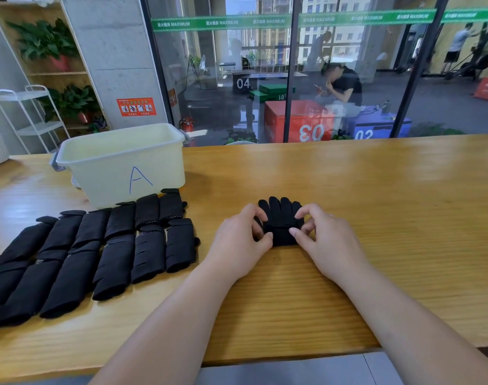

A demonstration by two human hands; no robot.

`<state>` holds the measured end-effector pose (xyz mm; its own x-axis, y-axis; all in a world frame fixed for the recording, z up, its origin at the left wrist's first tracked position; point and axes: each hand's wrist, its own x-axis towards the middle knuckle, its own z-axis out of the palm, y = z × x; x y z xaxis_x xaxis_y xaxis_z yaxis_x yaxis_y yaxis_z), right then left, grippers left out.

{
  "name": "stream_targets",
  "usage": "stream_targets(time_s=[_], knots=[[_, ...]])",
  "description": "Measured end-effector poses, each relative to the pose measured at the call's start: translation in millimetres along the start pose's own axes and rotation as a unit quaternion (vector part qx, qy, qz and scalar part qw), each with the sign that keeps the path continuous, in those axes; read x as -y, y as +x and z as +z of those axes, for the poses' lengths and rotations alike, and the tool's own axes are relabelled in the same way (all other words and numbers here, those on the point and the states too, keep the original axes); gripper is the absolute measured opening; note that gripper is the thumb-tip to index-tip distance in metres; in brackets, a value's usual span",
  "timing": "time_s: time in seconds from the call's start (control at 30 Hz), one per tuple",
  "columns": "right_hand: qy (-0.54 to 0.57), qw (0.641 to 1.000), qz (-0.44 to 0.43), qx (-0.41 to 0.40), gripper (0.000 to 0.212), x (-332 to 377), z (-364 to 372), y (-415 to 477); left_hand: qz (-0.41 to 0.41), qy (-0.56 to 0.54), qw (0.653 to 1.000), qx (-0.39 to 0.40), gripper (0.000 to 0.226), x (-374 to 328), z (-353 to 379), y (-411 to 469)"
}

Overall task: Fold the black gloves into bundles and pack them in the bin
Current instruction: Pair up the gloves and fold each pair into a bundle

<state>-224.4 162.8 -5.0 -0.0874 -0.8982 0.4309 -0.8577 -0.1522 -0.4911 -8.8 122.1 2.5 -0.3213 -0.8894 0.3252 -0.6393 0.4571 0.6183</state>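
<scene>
— Biggest first?
— Wooden table [376,190], all across the lower frame. On it at upper left I see a cream plastic bin [120,162] with a blue letter A [139,177] on the front wall.
— Gloves?
— Black gloves [92,251] laid flat in two overlapping rows at lower left, just in front of the bin. The far row's end sits by the bin's base; touching or not, I can't tell.
— Hands?
— Centre frame. Left hand [237,243] and right hand [323,240] are both curled. Each pinches one side of a single glove [281,220] lying on the table between them. Thumbs are on its folded near edge, and the glove's fingertips point toward the top of the frame. It's well apart from the bin.
</scene>
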Motion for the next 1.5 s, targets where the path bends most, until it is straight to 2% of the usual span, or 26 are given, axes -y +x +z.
stream_targets(time_s=[0.2,0.3,0.4,0.53,0.67,0.77,0.97,1.13,1.27,1.4,1.5], knots=[[-0.133,0.987,-0.075,-0.057,0.009,3,3,0,0.043,0.070,0.996,-0.024,0.016,4,4,2],[-0.181,0.974,-0.123,-0.054,0.002,2,4,0,0.062,0.111,0.991,-0.038,0.019,7,6,3],[-0.199,0.968,-0.149,-0.042,0.010,1,6,0,0.064,0.143,0.987,-0.042,0.024,11,5,2],[-0.169,0.979,-0.112,0.010,0.024,-1,-1,0,0.064,0.156,0.985,-0.047,0.028,13,0,2],[-0.170,0.976,-0.120,0.062,0.035,-4,-7,1,0.113,0.153,0.981,-0.036,0.019,11,-2,4],[-0.175,0.974,-0.120,0.076,0.039,-6,-7,2,0.130,0.163,0.978,-0.013,0.021,10,0,2],[-0.134,0.980,-0.109,0.099,0.041,-10,-11,1,0.122,0.168,0.978,0.004,0.041,8,-4,-1],[-0.073,0.988,-0.085,0.106,0.040,-11,-12,2,0.112,0.160,0.981,-0.005,0.030,7,-5,1],[-0.022,0.994,-0.054,0.089,0.030,-14,-11,1,0.072,0.087,0.994,-0.009,0.020,6,-7,-1],[0.061,0.995,0.014,0.077,0.023,-17,-12,2,0.040,0.014,0.999,0.022,0.029,11,-10,-1],[0.123,0.989,0.042,0.071,0.021,-20,-9,4,0.006,-0.025,0.999,0.023,0.026,9,-12,-1]])
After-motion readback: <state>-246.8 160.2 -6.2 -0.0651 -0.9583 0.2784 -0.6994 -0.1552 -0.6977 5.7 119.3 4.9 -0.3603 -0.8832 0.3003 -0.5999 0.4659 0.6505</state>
